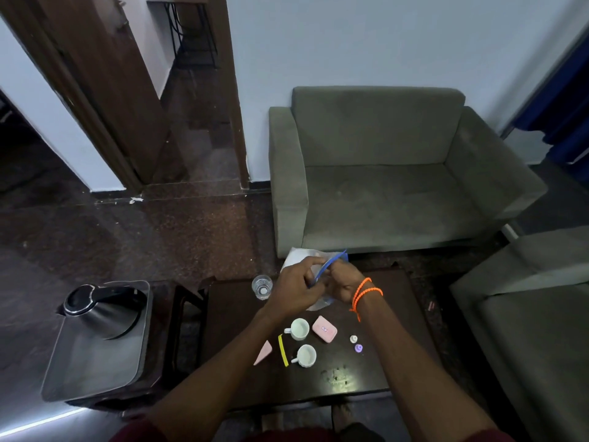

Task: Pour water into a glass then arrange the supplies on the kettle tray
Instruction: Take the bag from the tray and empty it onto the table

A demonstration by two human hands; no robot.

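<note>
Both hands meet above the far side of the dark table (366, 374) and grip a clear plastic pouch (299, 257) with a blue strip along its top. My left hand (294, 290) pinches it from the left, my right hand (342, 282), with orange wrist bands, from the right. A clear glass (262, 286) stands just left of my left hand. A steel kettle (102, 309) sits on the grey tray (95, 368) at the left. Two white cups (299, 328) (306, 355), a pink packet (324, 328) and a pouch with a yellow strip (283, 350) lie nearer me.
A second pink packet (264, 353) lies left of the yellow strip. Two small caps, white (353, 339) and purple (359, 348), rest at the table's right. A grey sofa (382, 173) stands behind the table, another seat (526, 314) at the right. Crumbs (334, 374) mark the near table.
</note>
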